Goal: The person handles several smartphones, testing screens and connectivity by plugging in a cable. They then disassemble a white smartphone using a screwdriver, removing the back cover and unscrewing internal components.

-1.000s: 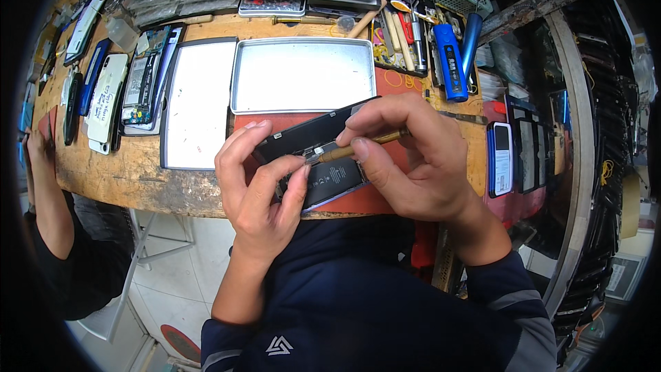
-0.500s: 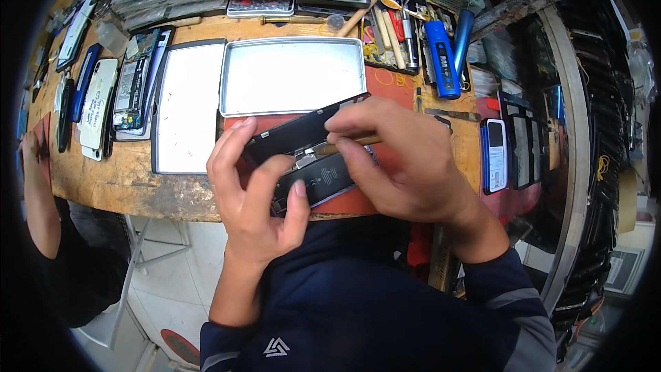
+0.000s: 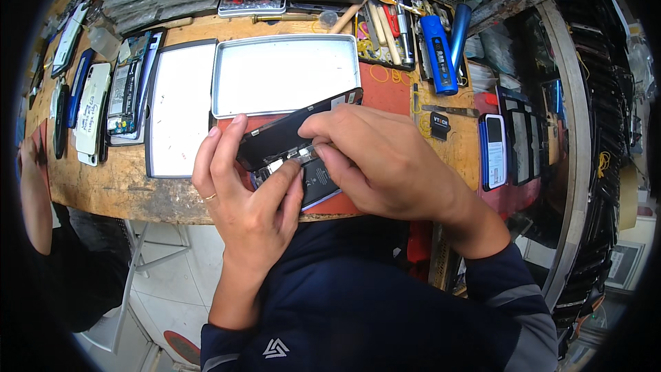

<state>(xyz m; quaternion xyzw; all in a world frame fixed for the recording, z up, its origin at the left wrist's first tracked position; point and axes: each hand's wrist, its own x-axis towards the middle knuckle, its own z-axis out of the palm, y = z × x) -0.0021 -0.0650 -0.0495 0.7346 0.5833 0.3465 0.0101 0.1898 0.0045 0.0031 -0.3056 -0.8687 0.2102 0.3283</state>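
Note:
An opened smartphone [image 3: 319,182], its dark battery showing, sits tilted near the bench's front edge. Its lifted screen panel [image 3: 275,140] leans back behind the body. My left hand [image 3: 244,207] grips the phone from the left: two fingers reach up by the screen panel, while the index finger and thumb press near the silvery connector parts [image 3: 301,156] in the middle. My right hand [image 3: 389,158] is pinched closed over the phone's right side, at those parts. The slim brownish tool between its fingers is almost wholly hidden now.
A white-bottomed metal tray [image 3: 215,83] and a white panel [image 3: 180,107] lie behind the phone. Several phones [image 3: 93,114] line the left. Hand tools [image 3: 385,27] and a blue cylindrical device [image 3: 438,55] stand at back right. Another person's arm [image 3: 36,193] shows far left.
The phone and both hands have shifted slightly left. My left index finger and thumb have come closer together over the connector area. The right hand's tool has gone mostly out of sight.

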